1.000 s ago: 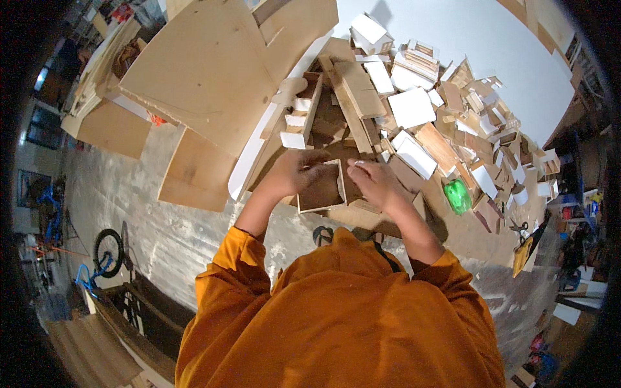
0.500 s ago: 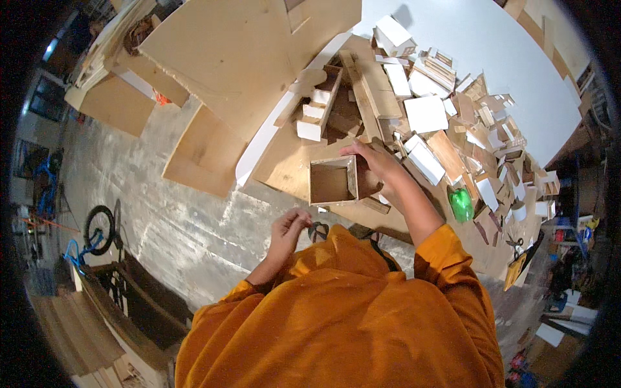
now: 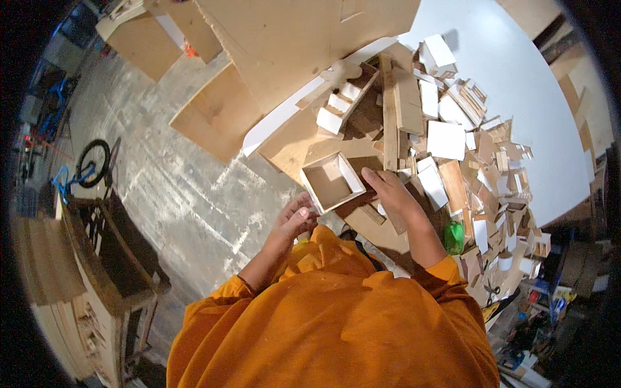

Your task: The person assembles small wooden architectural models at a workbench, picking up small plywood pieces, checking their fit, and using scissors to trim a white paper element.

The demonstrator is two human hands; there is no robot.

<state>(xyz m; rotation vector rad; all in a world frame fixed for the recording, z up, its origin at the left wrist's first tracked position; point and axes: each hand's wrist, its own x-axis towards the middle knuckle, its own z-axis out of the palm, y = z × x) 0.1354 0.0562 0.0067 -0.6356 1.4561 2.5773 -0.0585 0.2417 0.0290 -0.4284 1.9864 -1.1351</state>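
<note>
A small open box (image 3: 330,181) with brown inner walls and pale edges tilts above the near edge of a brown board (image 3: 278,156). My left hand (image 3: 294,220) is closed on its lower left corner, thumb on the near side and fingers partly hidden by the box. Just past the box's right side is my right hand (image 3: 396,197), its fingers stretched out and apart from the wall, holding nothing I can see. Beyond the box lies a long narrow tray (image 3: 362,87) with white pieces in it, next to wooden strips (image 3: 390,110).
To the right, many white and brown offcuts and little model houses (image 3: 440,57) heap up on a white table (image 3: 511,84). A green plastic piece (image 3: 454,238) and black scissors (image 3: 493,291) lie nearer. Large brown panels (image 3: 284,45) stand at far left; a dark wooden cabinet (image 3: 123,258) is at left.
The box has turned and tilted, rising toward me. My left hand has moved up onto its corner, while my right hand has come off its right wall. The view has shifted.
</note>
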